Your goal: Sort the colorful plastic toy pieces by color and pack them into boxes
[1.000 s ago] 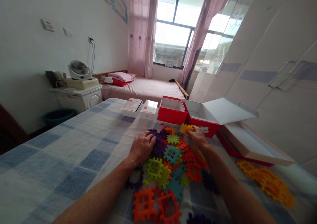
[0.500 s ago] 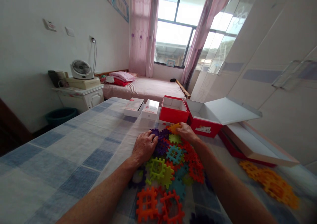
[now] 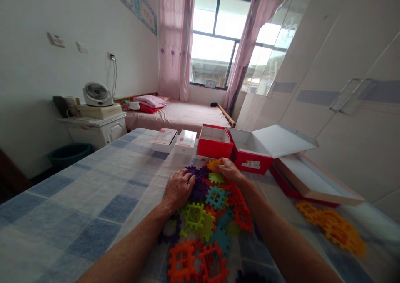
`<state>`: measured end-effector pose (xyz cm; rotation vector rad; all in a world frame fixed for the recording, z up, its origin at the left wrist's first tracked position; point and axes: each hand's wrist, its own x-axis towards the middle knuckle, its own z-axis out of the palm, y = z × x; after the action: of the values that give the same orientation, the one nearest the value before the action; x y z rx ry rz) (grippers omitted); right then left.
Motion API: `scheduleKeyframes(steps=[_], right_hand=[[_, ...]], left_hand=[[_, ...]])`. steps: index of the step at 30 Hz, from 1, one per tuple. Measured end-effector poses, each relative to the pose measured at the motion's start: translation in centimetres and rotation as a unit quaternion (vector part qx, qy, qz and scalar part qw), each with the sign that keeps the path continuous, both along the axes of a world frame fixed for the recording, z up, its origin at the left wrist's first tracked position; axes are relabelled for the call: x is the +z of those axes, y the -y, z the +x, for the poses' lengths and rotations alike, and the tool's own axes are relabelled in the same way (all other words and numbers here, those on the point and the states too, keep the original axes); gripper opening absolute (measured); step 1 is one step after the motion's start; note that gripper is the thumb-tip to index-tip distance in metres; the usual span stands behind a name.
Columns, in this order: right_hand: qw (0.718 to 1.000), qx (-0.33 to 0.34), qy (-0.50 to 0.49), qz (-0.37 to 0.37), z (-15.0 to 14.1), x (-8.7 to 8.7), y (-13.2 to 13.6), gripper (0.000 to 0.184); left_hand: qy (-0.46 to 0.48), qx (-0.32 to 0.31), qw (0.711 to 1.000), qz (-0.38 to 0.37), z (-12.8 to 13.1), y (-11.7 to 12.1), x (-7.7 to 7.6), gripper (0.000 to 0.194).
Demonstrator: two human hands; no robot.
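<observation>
A heap of colourful toothed plastic building pieces lies on the checked cloth in front of me. My right hand [image 3: 229,169] pinches a yellow-orange building piece [image 3: 213,165] at the far end of the heap. My left hand [image 3: 178,190] rests at the heap's left side, fingers laid over the purple pieces [image 3: 200,188]; the fingertips are partly hidden. Between and below the hands are a light blue piece [image 3: 215,197], lime green pieces [image 3: 195,216] and red pieces [image 3: 243,217]. Orange-red window pieces [image 3: 181,261] lie closest to me.
Behind the heap stand two white boxes [image 3: 185,142], an open red box [image 3: 213,147] and a larger red box with its lid raised [image 3: 253,163]. A shallow box tray [image 3: 308,178] is at right, with several yellow-orange pieces [image 3: 333,229] before it. A bed [image 3: 184,116] stands beyond the table.
The view has shifted a little, so the scene sits slightly lower and further left. Both hands stay at nearly the same places on the heap, the right still on the yellow-orange piece.
</observation>
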<state>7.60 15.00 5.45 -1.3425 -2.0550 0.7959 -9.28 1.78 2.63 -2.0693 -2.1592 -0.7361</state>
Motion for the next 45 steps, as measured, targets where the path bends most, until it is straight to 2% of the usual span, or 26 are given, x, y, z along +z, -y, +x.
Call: scheduleKeyframes(steps=[6,9,14,20,25,27,30,33,35,40,43,45], right_hand=[[1.000,0.009,0.009,0.012,-0.4,0.6,0.2,0.007],[0.999,0.019,-0.036,0.014,0.3,1.4,0.7,0.009],[0.988,-0.035,-0.148,0.035,2.4,1.9,1.2,0.023],[0.966,-0.081,-0.247,-0.005,8.4,2.0,3.4,0.034],[0.935,-0.097,-0.328,-0.093,13.9,1.0,5.7,0.033],[0.929,-0.116,-0.340,-0.094,15.9,0.5,6.3,0.033],[0.934,-0.207,-0.290,-0.021,19.4,0.4,6.8,0.037],[0.930,-0.324,-0.166,0.057,23.4,0.7,7.1,0.039],[0.922,-0.369,-0.075,0.086,25.8,0.7,7.2,0.038],[0.906,-0.395,0.079,0.128,29.0,-0.7,7.1,0.036],[0.888,-0.397,0.152,0.175,29.0,-1.6,7.3,0.038],[0.869,-0.404,0.188,0.215,28.2,-1.6,7.6,0.038]], left_hand=[[-0.007,0.004,1.000,-0.002,0.0,0.0,-0.1,0.036],[-0.006,0.003,1.000,-0.004,0.0,0.0,-0.1,0.037],[-0.017,0.003,1.000,-0.003,0.0,-0.1,-0.3,0.039],[-0.045,-0.015,0.999,-0.008,-0.3,-0.1,-0.3,0.036],[-0.058,-0.039,0.998,-0.001,-0.6,-0.2,-0.5,0.035],[-0.041,-0.027,0.999,0.001,-0.7,-0.3,-0.6,0.036],[-0.041,-0.022,0.999,0.001,-0.8,-0.5,-0.8,0.039],[-0.069,-0.036,0.997,-0.004,-1.1,-0.6,-1.1,0.039],[-0.090,-0.046,0.995,-0.011,-1.3,-0.7,-1.2,0.041],[-0.085,-0.046,0.995,-0.018,-1.1,-0.5,-0.8,0.044],[-0.050,-0.023,0.998,-0.017,-0.7,-0.3,-0.5,0.044],[-0.029,-0.017,0.999,-0.011,-0.5,-0.3,-0.4,0.042]])
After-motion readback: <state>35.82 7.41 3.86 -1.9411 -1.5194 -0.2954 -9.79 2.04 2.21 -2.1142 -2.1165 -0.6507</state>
